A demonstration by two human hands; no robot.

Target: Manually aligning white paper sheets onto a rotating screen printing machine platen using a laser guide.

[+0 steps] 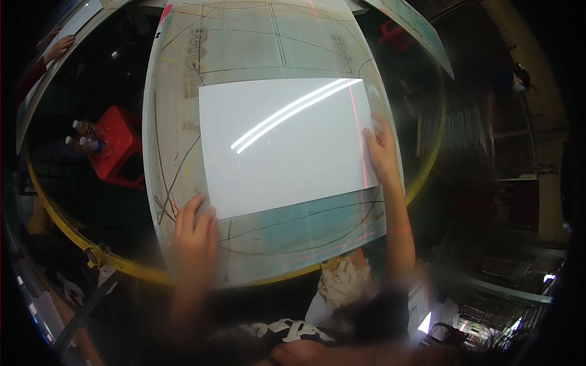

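Note:
A glossy white panel (287, 158) lies on a worn, pale work board (293, 238) covered with drawn lines. My right hand (381, 149) is at the panel's right edge, its thumb over the rim and the other fingers along the outer side, partly hidden. At the lower left corner, my left hand (196, 229) rests with fingers stretched forward on the board, the fingertips beside the panel's edge. A red laser line runs down the panel near its right side. Two bright reflected strips cross its upper half.
A curved yellow rail (131, 267) rings the board. On the left, a red plastic stool (119, 146) carries several bottles (91, 144). Another person's hand (60, 47) rests on a white sheet at the far left. A second board (421, 30) stands at the upper right.

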